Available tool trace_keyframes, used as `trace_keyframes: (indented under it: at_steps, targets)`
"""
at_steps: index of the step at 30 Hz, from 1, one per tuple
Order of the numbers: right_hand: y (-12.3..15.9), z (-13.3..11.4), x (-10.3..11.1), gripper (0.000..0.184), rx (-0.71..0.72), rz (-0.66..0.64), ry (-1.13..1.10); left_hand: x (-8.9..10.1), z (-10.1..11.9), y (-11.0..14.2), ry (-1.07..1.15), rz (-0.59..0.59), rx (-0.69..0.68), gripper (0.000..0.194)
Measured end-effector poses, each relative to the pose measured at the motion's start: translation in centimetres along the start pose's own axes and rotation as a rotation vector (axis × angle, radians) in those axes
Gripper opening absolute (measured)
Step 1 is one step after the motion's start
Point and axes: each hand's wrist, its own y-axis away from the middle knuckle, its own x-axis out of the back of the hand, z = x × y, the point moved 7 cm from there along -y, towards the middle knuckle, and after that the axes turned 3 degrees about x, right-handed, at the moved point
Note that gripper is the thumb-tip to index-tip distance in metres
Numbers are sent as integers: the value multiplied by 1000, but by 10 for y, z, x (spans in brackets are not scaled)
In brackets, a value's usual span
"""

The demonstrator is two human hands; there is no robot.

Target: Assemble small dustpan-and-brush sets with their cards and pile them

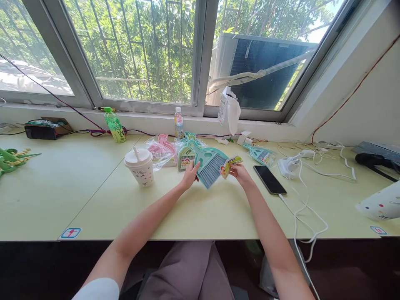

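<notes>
My left hand [189,176] is closed on a small mint-green dustpan and brush set [210,164], tilted above the table with its grey bristles facing down and right. In my right hand [240,173] I pinch a yellow and red printed card label [230,166] beside the brush's right edge. Whether the label still touches the brush I cannot tell. Behind the set lie a green wrapped dustpan set [185,161] and a pink one [163,149] in clear plastic. Another mint-green set [260,154] rests to the right of my right hand.
A white lidded cup with a straw [139,166] stands left of my left hand. A black phone [270,180] and a power strip [289,167] with white cables lie to the right. A green bottle [115,126], a clear bottle [179,123] and a tissue pack [229,111] are near the window.
</notes>
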Motion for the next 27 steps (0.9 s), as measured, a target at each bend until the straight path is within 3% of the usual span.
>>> trace_keyframes:
  at_steps: [4, 6, 8, 11, 13, 16, 19, 22, 27]
  targets:
    - [-4, -11, 60, 21, 101, 346, 503, 1, -1, 1, 7, -4, 24, 43]
    - [2, -20, 74, 27, 194, 462, 767, -3, -3, 2, -21, -41, 36, 46]
    - [12, -33, 74, 37, 329, 560, 922, -7, -5, 4, -57, -60, 36, 48]
    - [32, -53, 45, 32, 561, 588, 1079, -11, -7, 7, -98, -52, 15, 48]
    - [42, -57, 8, 24, 648, 443, 1183, -13, -5, 10, -121, -36, -14, 47]
    - [57, -48, -55, 30, 721, 172, 1195, -14, 2, 16, -187, 13, -86, 44]
    - [70, -38, -96, 30, 765, 107, 1101, -14, 15, 25, -304, 103, -205, 39]
    - [68, -33, -102, 28, 707, 142, 1011, -17, 25, 32, -385, 118, -273, 37]
    - [58, -43, -78, 21, 662, 123, 773, -26, 32, 33, -368, 18, -286, 40]
